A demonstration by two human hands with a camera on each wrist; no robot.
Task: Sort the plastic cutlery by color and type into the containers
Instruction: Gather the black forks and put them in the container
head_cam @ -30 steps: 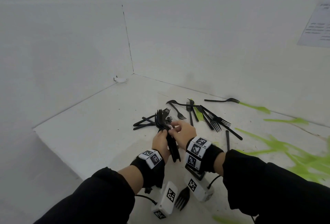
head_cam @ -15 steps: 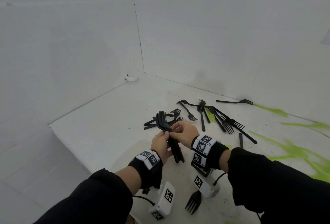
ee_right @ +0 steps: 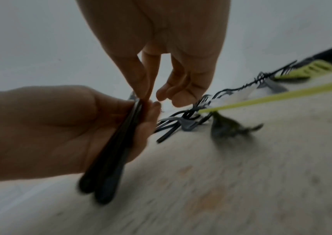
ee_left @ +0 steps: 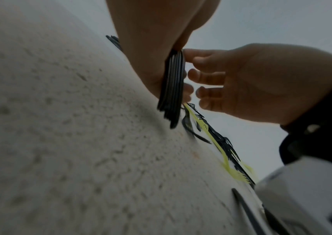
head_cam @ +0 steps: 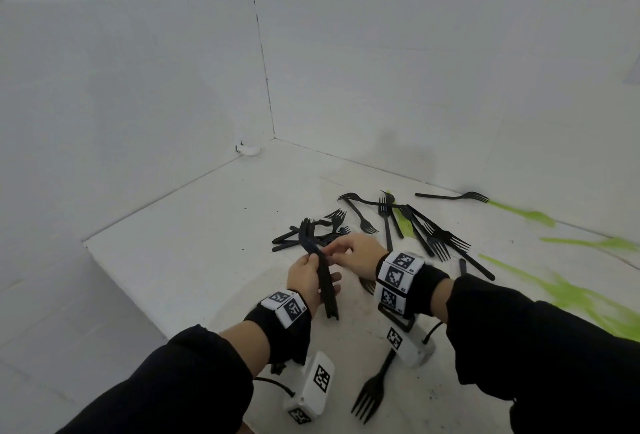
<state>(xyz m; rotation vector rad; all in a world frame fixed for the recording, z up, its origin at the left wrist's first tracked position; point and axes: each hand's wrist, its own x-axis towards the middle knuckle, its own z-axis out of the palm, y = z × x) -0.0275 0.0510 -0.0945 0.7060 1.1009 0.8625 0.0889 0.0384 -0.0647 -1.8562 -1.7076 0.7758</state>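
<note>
Little change over the last second: same stack of black forks in the left grip, same spot above the counter, heads up and away, handles down toward the wrist. Right grip slid from over the heads down to the neck of the stack. No new fork added in that time.

Reads as squaring up the stack, not picking. Probably the black-fork batch, still short of any container; none in view.

Left grip: wrapped round the handles, thumb one side, fingers the other. Right grip: narrow, thumb and forefinger pinching the stack's upper edge, other fingers loosely curled and off it.

Stack runs through the left palm, ends sticking out below the hand, not touching the counter as far as visible.

Left to sort: loose black forks in a heap just beyond the hands, green pieces mixed in, lone black fork nearer the body under the right wrist.
</note>
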